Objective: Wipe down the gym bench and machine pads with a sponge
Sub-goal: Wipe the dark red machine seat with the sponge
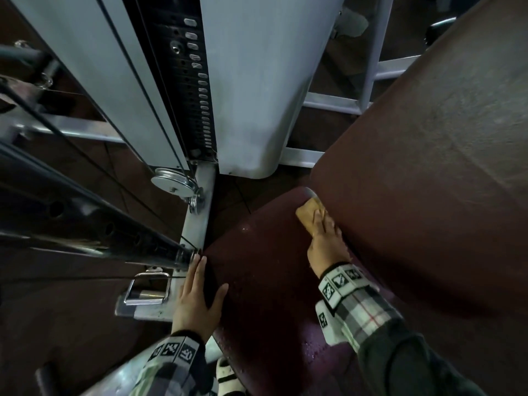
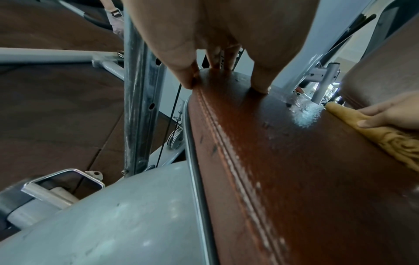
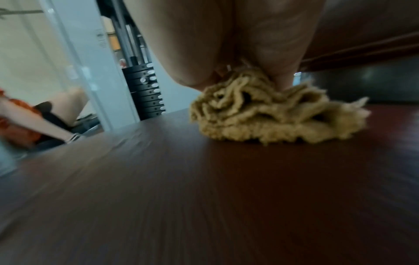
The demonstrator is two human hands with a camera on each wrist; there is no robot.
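The seat pad of the bench is being wiped, and that pad serves here as the landmark. The sponge, tan and ragged along its edge, is pressed flat onto the far right corner of the seat pad, just where it meets the tilted back pad. The right hand is laid on top of the sponge with fingers stretched forward, pressing rather than clasping; from the right wrist view the sponge is seen squeezed beneath the fingertips and touching the pad surface. The left hand is rested open on the left edge of the seat pad, thumb on top and fingers down over the side, holding nothing and apparently steadying the body. Water droplets are seen on the seat pad beside the sponge, toward the far edge.

By judgement, the seat pad is partly done: the stroke appears to have reached the far corner by the seam. The next move would call for the sponge to be drawn across the far edge, so that the droplets are gathered, or lifted onto the back pad, which looks untouched and dry. Even pressure would be needed, since the sponge looks soft and frayed. The weight stack stands beyond the seat pad's far left corner.
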